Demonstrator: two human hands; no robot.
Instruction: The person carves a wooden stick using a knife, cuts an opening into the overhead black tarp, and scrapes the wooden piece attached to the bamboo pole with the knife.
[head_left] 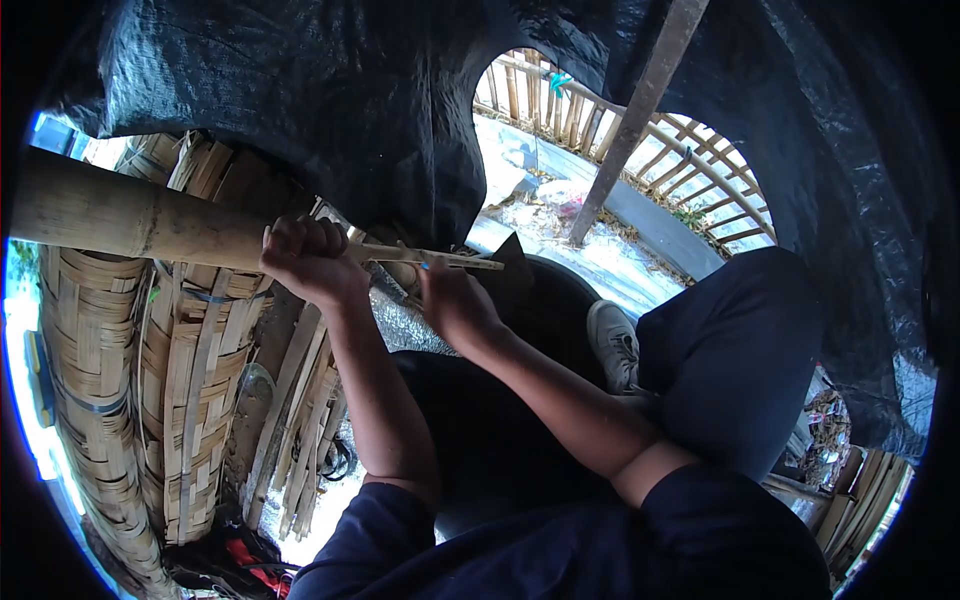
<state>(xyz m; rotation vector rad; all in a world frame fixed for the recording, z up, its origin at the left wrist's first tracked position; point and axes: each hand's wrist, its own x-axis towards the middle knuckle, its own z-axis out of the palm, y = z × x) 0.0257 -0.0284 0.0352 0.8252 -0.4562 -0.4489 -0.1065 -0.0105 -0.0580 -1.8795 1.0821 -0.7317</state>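
A thick bamboo pole (150,215) comes in from the left, and my left hand (315,265) is closed round its near end. Beyond that hand a narrow, pale bamboo strip (465,260) points to the right; whether it is joined to the pole is hidden. My right hand (455,302) is closed just below the strip, with its fingertips close against it. A small blue spot shows at those fingers, but what they hold cannot be made out. Just past the strip's tip is a dark pointed shape (513,265).
Rolled woven bamboo panels (90,370) stand at the left, beside bundled bamboo slats (305,440). Black sheeting (300,90) hangs overhead and on the right. A slanting post (635,125) stands before a bamboo fence (690,170). My shoe (613,345) and bent knee are at the right.
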